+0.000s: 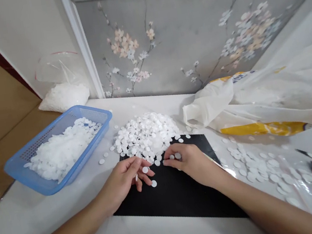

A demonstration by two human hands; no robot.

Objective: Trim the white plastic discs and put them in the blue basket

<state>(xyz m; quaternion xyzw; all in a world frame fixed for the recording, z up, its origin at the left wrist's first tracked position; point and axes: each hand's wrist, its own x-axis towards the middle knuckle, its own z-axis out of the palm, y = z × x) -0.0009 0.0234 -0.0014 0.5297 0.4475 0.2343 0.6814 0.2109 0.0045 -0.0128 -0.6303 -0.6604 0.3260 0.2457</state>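
Though apart, left hand and right hand in loose hold of white discs, lettering on plastic bag illegible.

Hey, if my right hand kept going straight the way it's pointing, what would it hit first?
Probably the loose white discs at the near edge of the pile, just past the right hand, though its height above the black mat is unclear.
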